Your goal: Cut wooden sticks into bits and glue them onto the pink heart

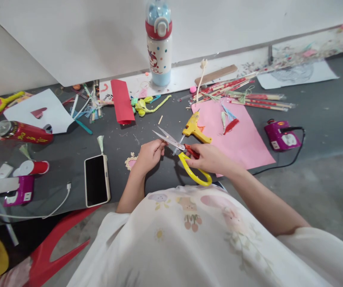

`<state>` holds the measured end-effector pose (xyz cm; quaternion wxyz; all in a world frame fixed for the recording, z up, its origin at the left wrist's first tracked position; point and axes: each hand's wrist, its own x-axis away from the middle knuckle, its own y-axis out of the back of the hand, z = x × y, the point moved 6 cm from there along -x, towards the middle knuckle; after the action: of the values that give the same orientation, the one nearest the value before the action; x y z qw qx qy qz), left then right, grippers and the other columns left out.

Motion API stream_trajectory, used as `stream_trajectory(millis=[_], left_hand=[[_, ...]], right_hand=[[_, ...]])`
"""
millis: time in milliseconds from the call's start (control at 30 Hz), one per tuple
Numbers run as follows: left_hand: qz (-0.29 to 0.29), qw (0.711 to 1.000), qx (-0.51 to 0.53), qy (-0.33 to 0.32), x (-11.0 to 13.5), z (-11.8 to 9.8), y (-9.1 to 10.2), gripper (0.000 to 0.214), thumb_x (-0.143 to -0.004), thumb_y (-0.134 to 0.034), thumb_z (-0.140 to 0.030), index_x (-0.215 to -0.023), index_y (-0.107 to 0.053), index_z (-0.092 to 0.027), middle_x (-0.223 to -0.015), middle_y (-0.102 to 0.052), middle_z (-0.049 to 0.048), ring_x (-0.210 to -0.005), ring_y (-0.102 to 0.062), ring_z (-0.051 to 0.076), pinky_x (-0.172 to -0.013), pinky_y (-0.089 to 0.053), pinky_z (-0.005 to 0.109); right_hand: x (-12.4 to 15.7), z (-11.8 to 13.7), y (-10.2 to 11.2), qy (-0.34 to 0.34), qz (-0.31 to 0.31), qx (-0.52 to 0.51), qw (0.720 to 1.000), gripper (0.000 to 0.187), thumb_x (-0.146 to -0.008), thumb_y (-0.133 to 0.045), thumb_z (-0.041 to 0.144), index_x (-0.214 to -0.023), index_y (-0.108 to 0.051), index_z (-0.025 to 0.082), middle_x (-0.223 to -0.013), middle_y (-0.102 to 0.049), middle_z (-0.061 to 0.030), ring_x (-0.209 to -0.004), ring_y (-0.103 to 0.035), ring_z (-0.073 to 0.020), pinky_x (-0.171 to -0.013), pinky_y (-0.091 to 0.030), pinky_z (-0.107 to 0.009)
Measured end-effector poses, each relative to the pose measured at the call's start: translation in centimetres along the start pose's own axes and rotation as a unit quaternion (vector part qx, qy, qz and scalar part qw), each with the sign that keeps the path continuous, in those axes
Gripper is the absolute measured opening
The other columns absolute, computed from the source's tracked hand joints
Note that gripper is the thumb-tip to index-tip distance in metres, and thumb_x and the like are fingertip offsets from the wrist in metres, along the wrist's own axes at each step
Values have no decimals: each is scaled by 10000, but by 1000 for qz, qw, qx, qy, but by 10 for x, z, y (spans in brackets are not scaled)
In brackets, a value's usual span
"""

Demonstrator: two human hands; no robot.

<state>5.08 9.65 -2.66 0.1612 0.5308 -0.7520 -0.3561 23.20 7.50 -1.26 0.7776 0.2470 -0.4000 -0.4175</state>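
Note:
My right hand [209,157] grips a pair of scissors [185,167] with one yellow and one red handle. The blades stand a little apart and point left over the table. Close to the blades, my left hand [150,154] is closed in a pinch; whatever small thing its fingers hold is hidden. Just left of that hand lies a pink heart piece [131,162] edged with small pale bits, partly covered by the hand. A yellow glue gun [193,125] rests beyond the scissors, partly on a pink sheet [243,147]. A short wooden stick piece [160,119] lies beyond my left hand.
A drink bottle [160,52] stands at the back. Left are a phone [96,181], a red can [24,132], a thread spool [36,167] and a white cable [60,205]. Wrapped sticks [264,104] lie at the back right, near a purple power socket [282,136].

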Motion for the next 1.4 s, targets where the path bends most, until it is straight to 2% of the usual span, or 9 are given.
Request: stream_trajectory(millis=[200, 433, 633, 800, 967, 1167, 1300, 1400], left_hand=[[2, 1000, 19, 0, 1, -1, -1, 390, -951, -371, -315, -624, -539, -184, -582, -595, -1, -545, -532, 109, -600, -399, 235], [41, 998, 41, -16, 2, -3, -6, 354, -942, -367, -266, -656, -559, -181, -576, -608, -11, -536, -548, 104, -579, -394, 225], [39, 998, 33, -22, 2, -4, -6, 330, -909, -384, -207, -621, -543, -185, -566, -599, -7, -517, -526, 108, -583, -396, 235], [33, 999, 32, -13, 2, -5, -4, 346, -930, -376, -245, -633, -541, -184, -558, -580, -13, -512, -510, 104, -579, -393, 233], [2, 1000, 28, -5, 2, -2, 2, 410, -956, -366, -300, -601, -530, -180, -562, -572, -10, -526, -514, 96, -599, -395, 223], [-21, 1000, -2, 10, 1, 1, -1, 389, -960, -368, -312, -638, -545, -183, -598, -585, -6, -579, -547, 106, -609, -391, 227], [-91, 995, -32, 22, 2, 5, 3, 234, -930, -458, -305, -806, -615, -184, -683, -647, -3, -659, -596, 116, -648, -412, 223], [-117, 992, -50, -1, 3, 5, 6, 252, -924, -467, -270, -730, -605, -187, -648, -645, -4, -647, -601, 111, -636, -409, 217]], right_hand=[[-2, -2, -1, -6, -2, 8, 1000, 241, -730, -572, 441, -720, -502, 210, -649, -590, 12, -570, -502, -130, -533, -317, -255], [-1, 1, 0, 16, -15, 25, 999, 285, -719, -580, 480, -764, -499, 211, -680, -613, 11, -561, -506, -132, -516, -329, -261], [0, 3, 2, 15, -11, 29, 999, 285, -720, -588, 470, -790, -510, 205, -688, -609, 5, -564, -507, -130, -518, -331, -261], [0, 3, 0, 17, 2, 26, 1000, 274, -741, -574, 463, -757, -493, 203, -686, -607, 0, -567, -506, -131, -522, -326, -260], [1, 0, -1, 15, 9, 15, 1000, 253, -760, -565, 441, -726, -487, 202, -658, -580, 2, -571, -493, -128, -527, -302, -258], [-2, -3, -4, 3, -10, -3, 1000, 301, -773, -540, 493, -713, -474, 206, -641, -563, 1, -560, -473, -130, -532, -292, -266], [-4, 0, -6, 1, -13, -13, 1000, 279, -773, -537, 469, -713, -465, 207, -653, -562, -3, -570, -466, -132, -539, -289, -269], [-4, 3, -7, -1, -11, -11, 1000, 262, -767, -541, 442, -693, -450, 208, -643, -557, -4, -568, -461, -132, -540, -288, -271]])
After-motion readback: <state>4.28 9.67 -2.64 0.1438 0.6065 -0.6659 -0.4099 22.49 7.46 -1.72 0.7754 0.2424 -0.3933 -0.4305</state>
